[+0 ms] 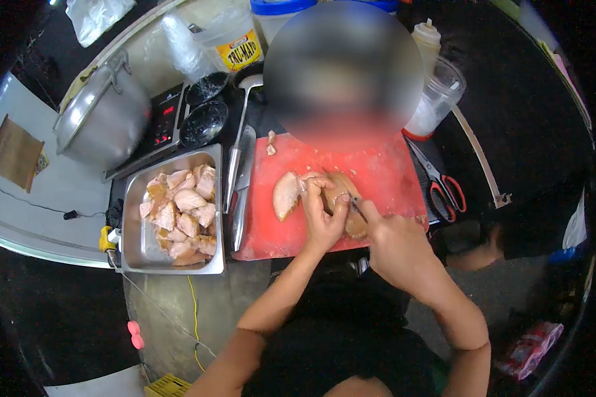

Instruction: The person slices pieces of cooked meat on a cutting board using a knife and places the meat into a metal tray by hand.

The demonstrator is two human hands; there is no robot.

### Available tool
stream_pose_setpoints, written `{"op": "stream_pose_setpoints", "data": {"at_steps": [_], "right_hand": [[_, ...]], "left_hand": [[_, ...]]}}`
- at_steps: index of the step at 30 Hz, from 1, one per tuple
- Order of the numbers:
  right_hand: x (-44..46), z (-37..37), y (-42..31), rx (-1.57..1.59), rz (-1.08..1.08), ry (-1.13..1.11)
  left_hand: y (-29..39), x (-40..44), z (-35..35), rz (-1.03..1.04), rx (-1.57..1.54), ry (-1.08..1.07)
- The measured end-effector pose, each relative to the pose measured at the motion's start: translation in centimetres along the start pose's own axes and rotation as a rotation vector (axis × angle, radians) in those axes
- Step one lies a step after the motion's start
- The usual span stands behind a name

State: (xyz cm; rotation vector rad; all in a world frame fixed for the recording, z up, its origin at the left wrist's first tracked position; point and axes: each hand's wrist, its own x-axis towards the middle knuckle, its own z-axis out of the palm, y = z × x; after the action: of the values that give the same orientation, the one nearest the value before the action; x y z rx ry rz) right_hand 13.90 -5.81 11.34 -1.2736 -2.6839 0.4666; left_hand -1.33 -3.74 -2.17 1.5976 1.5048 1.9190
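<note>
I see meat (355,227) on red board (394,175); left hand (328,215) curled over it, gripping. Right hand (400,251) wrapped round knife (358,208). Meat probably soft, slippery, fairly light; I'd press broad side, fingertips tucked from knife.

Here's the meat (356,228), a smooth tan slab lying on the red cutting board (265,231), gripped by the left hand (329,215)! And the knife (358,208), mostly hidden in the right hand (394,248), shows a short dark length, tilted over the slab.
</note>
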Motion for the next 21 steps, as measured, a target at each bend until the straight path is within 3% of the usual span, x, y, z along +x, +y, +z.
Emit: {"op": "stream_pose_setpoints", "data": {"at_steps": [11,21], "right_hand": [[-5.6,0.4,-0.9,-0.078,0.094,-0.039],[-7.5,3.9,0.0,0.019,0.094,0.091]], "left_hand": [[-0.4,-0.4,0.4,0.05,0.024,0.047],[-0.2,-0.3,0.4,0.009,-0.004,0.028]]}}
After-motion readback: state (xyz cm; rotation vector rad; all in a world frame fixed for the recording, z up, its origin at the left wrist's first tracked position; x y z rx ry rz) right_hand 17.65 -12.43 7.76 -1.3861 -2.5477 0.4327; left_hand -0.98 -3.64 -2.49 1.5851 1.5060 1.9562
